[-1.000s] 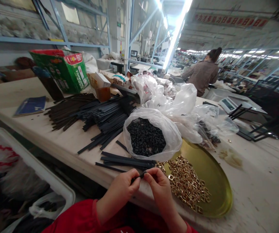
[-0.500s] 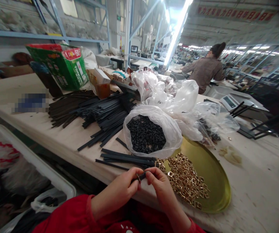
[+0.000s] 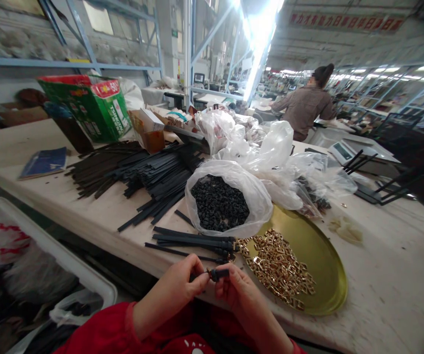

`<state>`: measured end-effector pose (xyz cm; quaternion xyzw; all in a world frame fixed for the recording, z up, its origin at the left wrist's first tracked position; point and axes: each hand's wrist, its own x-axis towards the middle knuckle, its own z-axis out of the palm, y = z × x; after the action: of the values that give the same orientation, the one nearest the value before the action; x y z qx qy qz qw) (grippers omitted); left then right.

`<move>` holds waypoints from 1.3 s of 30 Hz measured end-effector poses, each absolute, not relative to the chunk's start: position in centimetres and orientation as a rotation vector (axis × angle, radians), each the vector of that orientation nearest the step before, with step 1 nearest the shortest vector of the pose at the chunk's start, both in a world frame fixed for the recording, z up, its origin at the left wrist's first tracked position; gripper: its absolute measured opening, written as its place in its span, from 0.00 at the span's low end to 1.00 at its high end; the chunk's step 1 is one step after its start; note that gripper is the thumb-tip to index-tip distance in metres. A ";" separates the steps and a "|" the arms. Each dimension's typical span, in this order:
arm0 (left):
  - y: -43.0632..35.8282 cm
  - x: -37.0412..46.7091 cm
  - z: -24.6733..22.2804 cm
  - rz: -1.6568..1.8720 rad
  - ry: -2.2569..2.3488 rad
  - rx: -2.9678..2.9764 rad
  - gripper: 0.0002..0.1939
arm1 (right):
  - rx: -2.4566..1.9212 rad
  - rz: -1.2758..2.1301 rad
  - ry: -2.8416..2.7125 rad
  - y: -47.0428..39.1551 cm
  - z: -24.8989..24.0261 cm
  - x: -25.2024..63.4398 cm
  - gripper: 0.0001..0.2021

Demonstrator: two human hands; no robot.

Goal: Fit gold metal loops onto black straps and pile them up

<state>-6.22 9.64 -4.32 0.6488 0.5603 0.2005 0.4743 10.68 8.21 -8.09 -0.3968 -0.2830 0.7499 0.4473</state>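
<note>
Close to the table's front edge, my left hand (image 3: 189,279) pinches a black strap (image 3: 219,274) beside a small gold buckle (image 3: 209,272). The strap's short end is between the fingers of my right hand (image 3: 238,289); its rest is hidden by my hands. Just beyond lie several black straps (image 3: 193,241) in a row, with buckles at their right ends. To the right, a round gold tray (image 3: 328,275) bears a heap of gold buckles (image 3: 282,268). Behind my hands, an opened plastic bag (image 3: 258,206) holds many small black loops (image 3: 219,202).
Piles of black strips (image 3: 156,172) and brown strips (image 3: 97,167) lie at the left, near a blue booklet (image 3: 44,161). A green carton (image 3: 94,110) stands behind them. A white bin (image 3: 101,290) is at lower left. One person (image 3: 306,105) works farther back.
My hands have moved slightly apart, and more of the strap's end and the buckle shows between them. The view has shifted a little.
</note>
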 end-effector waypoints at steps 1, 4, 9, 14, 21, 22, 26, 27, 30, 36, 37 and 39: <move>9.6 -6.2 -4.3 0.483 1.391 1.619 0.10 | -0.965 1.882 -0.669 8.1 -8.1 10.7 0.17; 9.5 -6.1 -4.4 0.457 1.406 1.665 0.09 | -0.985 1.879 -0.658 8.0 -8.3 10.5 0.11; 9.2 -6.0 -4.8 0.391 1.364 1.654 0.10 | -0.975 2.059 -0.642 7.8 -8.5 10.3 0.12; 9.5 -6.0 -5.0 0.353 1.393 1.657 0.11 | -0.885 2.112 -0.623 7.7 -8.8 10.2 0.16; 9.7 -6.1 -4.9 0.442 1.140 1.428 0.09 | -1.082 1.816 -0.824 8.7 -9.6 10.0 0.18; 9.7 -6.1 -5.1 0.440 1.090 1.355 0.11 | -1.135 1.749 -0.859 8.8 -9.8 10.1 0.18; 9.6 -6.1 -5.7 0.425 1.007 1.174 0.17 | -1.278 1.536 -1.167 8.6 -10.5 10.5 0.12; 9.6 -6.0 -5.8 0.414 0.999 1.150 0.18 | -1.289 1.519 -1.292 8.5 -10.5 10.7 0.10; 9.7 -5.9 -5.7 0.352 0.967 1.078 0.21 | -1.275 1.544 -1.553 8.0 -10.5 11.2 0.07; 9.4 -6.3 -5.5 0.315 0.875 0.874 0.24 | -1.291 1.582 -1.568 7.4 -10.5 11.2 0.07; 9.3 -6.4 -5.6 0.320 0.883 0.856 0.24 | -1.289 1.572 -1.584 7.3 -10.4 11.2 0.06; 9.0 -6.4 -6.0 0.324 0.898 0.846 0.23 | -1.280 1.548 -1.653 7.2 -10.0 11.2 0.06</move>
<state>-6.44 9.02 -5.99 0.3951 0.4191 0.1513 0.8034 11.21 7.15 -10.05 -0.4744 -0.6123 0.5735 0.2668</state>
